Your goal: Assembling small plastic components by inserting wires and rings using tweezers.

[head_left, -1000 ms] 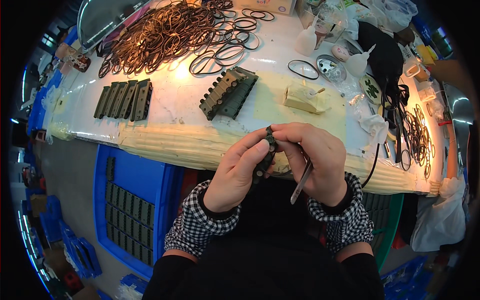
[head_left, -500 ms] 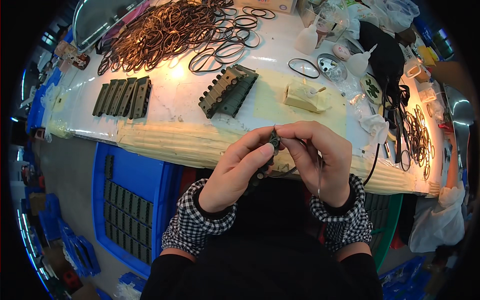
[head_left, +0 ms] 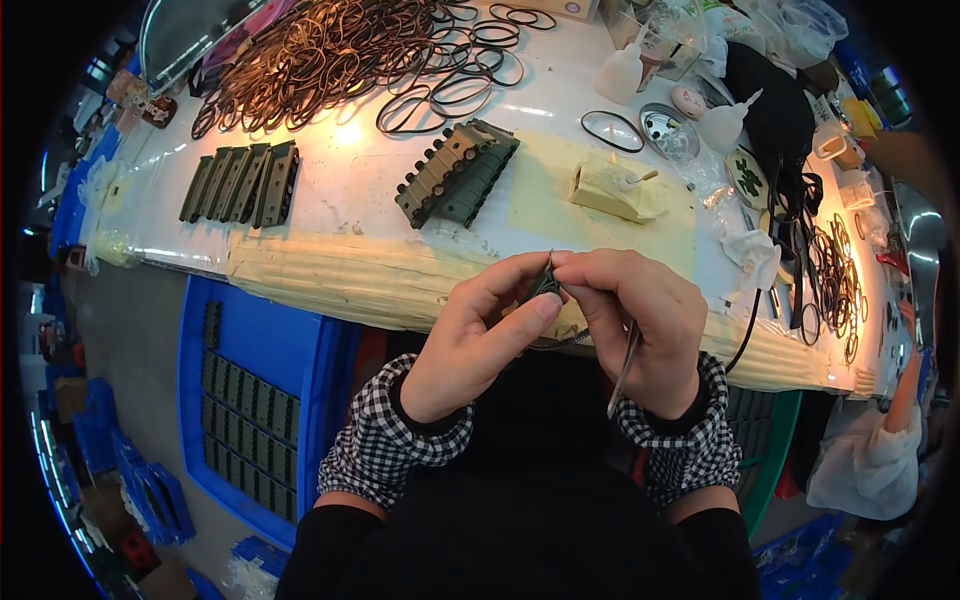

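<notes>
In front of my chest my left hand [head_left: 470, 335] is closed around a small dark green model tank hull [head_left: 543, 283], mostly hidden by the fingers. My right hand [head_left: 650, 315] meets it there, thumb and forefinger pinched at the hull's upper end. Thin metal tweezers [head_left: 624, 374] lie in the right palm, their tail pointing down toward my body. A black ribbed rubber track [head_left: 572, 342] hangs in a curve between the two hands. What the right fingertips pinch is too small to make out.
On the table lie a row of green hulls [head_left: 240, 185], two stacked wheeled hulls [head_left: 457, 172], a heap of rubber tracks [head_left: 310, 70], a yellowish block [head_left: 608, 190] and white squeeze bottles [head_left: 722, 124]. Below left, a blue tray [head_left: 262, 335] holds several hulls; a green tray [head_left: 782, 425] stands right.
The tweezers in my right hand have swung, their tail now lower and further left. The hull has turned in my left fingers, so its wheels below the thumb no longer show.
</notes>
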A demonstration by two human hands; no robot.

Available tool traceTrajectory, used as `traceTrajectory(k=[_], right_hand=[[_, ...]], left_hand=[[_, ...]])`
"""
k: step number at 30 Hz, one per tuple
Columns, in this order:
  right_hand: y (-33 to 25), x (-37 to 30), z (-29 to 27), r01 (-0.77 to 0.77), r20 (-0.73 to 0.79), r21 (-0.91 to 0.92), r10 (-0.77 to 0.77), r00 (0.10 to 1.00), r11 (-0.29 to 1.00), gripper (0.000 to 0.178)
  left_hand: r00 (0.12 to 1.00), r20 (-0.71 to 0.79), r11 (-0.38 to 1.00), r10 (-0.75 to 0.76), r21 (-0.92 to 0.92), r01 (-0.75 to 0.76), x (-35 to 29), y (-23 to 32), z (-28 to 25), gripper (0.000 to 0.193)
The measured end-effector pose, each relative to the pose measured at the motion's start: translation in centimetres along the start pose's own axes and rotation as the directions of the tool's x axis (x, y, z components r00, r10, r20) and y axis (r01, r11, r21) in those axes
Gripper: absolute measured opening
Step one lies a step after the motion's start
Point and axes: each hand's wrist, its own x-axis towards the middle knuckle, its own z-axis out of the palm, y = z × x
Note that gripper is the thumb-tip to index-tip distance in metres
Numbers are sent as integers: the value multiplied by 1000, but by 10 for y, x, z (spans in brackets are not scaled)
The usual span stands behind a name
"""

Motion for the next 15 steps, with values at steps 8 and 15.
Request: traceTrajectory(k=[8, 15], right_hand=[[2, -6, 1, 102, -4, -108, -103, 995, 989, 22], [-1, -7, 2, 117, 5, -153, -118, 993, 981, 20]], left_hand=[[1000, 23, 1000, -14, -4, 15, -1, -2, -2, 40], [1000, 16, 1000, -11, 9, 11, -1, 1, 0, 41]])
